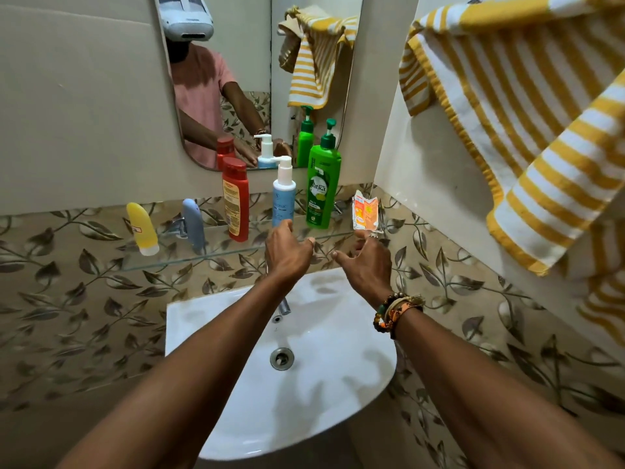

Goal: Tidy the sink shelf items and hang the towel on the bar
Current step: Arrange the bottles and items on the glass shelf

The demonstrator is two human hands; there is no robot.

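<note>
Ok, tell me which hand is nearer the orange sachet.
Right. The right hand is just below the orange sachet, its fingers almost at it. The left hand is further left, under the blue pump bottle.

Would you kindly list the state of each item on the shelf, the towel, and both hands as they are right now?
Yellow tube: standing on its cap.
Grey-blue tube: standing on its cap.
Red bottle: upright, cap shut.
Blue pump bottle: upright.
Green pump bottle: upright.
Orange sachet: propped upright, crumpled.
Striped towel: hanging on the right wall.
Left hand: open, holding nothing.
Right hand: open, holding nothing.
</note>
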